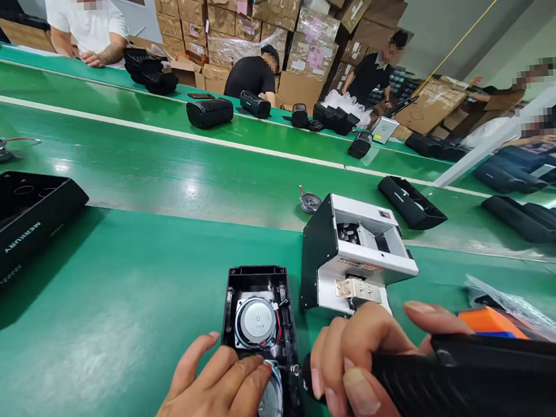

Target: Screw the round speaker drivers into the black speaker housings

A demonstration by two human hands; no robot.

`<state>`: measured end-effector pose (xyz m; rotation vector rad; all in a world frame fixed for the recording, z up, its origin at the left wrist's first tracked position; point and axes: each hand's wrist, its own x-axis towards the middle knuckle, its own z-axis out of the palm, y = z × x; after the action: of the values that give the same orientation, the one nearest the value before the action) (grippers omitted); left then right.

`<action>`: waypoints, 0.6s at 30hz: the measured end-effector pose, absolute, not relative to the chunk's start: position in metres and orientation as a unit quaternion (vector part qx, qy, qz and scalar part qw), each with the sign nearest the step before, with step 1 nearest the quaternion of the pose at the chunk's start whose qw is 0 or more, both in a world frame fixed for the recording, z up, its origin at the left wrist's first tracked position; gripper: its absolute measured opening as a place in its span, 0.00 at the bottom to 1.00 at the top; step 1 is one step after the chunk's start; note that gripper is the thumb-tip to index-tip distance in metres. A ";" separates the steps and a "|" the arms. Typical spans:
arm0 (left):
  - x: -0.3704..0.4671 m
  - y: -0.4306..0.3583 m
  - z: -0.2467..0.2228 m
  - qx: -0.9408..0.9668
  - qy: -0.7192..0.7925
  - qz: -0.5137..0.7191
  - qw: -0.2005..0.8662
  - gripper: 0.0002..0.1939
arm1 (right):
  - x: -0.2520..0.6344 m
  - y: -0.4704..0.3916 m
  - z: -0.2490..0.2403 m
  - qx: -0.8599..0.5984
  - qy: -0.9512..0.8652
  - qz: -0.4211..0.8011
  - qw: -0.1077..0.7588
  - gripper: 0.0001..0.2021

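Our left hand (219, 390) flat, fingers spread, touching lower speaker (271, 403) in case (294, 334); our right (365, 367) closed round black tool (484, 372).

brown cardboard boxes (229, 24) are rising in stacks, a pale wall (440, 13) is showing behind, green tabletops (143, 262) are stretching across, light is glinting off them, a white post (487, 140) is slanting at right
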<state>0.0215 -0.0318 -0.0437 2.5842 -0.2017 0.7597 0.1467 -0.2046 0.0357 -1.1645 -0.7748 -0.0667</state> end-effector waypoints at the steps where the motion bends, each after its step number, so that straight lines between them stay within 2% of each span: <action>1: 0.022 -0.032 -0.042 0.934 -0.073 0.277 0.213 0.26 | 0.146 -0.201 0.037 -0.536 -0.366 -0.040 0.760 0.26; 8: 0.022 -0.026 -0.023 0.952 -0.107 0.232 0.167 0.28 | 0.123 -0.184 0.048 -0.575 -0.218 -0.036 0.788 0.20; 12: 0.023 -0.026 -0.018 0.954 -0.107 0.223 0.171 0.28 | 0.125 -0.183 0.042 -0.583 -0.247 -0.049 0.772 0.20; 18: 0.020 -0.027 -0.019 0.958 -0.098 0.200 0.182 0.19 | 0.133 -0.182 0.033 -0.585 -0.273 -0.043 0.762 0.20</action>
<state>0.0203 -0.0269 -0.0188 2.7041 -0.2765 0.5655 0.1331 -0.1819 0.0326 -1.2735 -0.5936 -0.0944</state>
